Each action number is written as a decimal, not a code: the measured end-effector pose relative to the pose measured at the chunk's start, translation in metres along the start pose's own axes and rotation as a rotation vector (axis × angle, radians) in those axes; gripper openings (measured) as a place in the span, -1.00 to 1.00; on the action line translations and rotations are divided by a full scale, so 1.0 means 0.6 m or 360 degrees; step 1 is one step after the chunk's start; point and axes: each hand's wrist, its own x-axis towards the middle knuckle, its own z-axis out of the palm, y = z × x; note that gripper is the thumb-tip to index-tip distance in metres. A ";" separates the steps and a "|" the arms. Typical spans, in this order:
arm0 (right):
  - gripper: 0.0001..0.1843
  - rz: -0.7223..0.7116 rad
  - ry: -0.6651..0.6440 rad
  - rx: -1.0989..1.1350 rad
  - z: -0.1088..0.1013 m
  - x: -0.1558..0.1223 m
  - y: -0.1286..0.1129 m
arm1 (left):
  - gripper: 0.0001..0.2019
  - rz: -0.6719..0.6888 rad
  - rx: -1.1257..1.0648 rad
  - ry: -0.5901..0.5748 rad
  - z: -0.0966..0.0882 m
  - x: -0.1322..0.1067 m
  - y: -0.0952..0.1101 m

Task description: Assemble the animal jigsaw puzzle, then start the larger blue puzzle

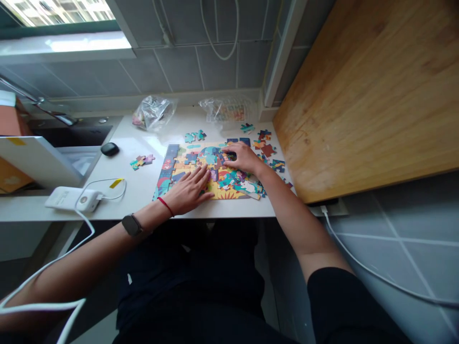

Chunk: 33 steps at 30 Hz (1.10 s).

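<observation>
A partly assembled jigsaw puzzle point(167, 168) lies on the white counter, its picture bright with blue, yellow and teal. My left hand point(191, 187) rests flat over its lower middle, fingers stretched out and somewhat spread. Over the upper right part, my right hand point(242, 157) is bent, thumb and index finger curved around a dark jigsaw piece point(231, 155) at the puzzle's surface; the fingers partly hide it. Below the right hand, a pile of loose teal and white pieces point(238, 182) covers the puzzle's lower right part.
More loose pieces point(267, 150) lie right of the puzzle, beside a wooden panel point(358, 95). Small clusters sit behind it point(195, 136) and left of it point(142, 161). Two clear plastic bags point(155, 112) stand by the wall. A black mouse point(109, 149) and white power bank point(73, 198) are leftward.
</observation>
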 end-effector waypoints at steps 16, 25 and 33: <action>-0.60 -0.0041 -0.0058 0.0115 0.014 -0.005 0.002 | -0.02 -0.0001 -0.0054 0.0158 0.027 -0.038 0.049; -0.66 -0.0078 -0.0002 0.0137 0.031 -0.002 -0.011 | -0.04 -0.0017 -0.0092 0.0198 0.037 -0.021 0.063; -0.57 -0.0039 0.0080 0.0079 0.011 -0.002 -0.010 | -0.11 -0.0005 -0.0169 0.0178 0.028 -0.008 0.060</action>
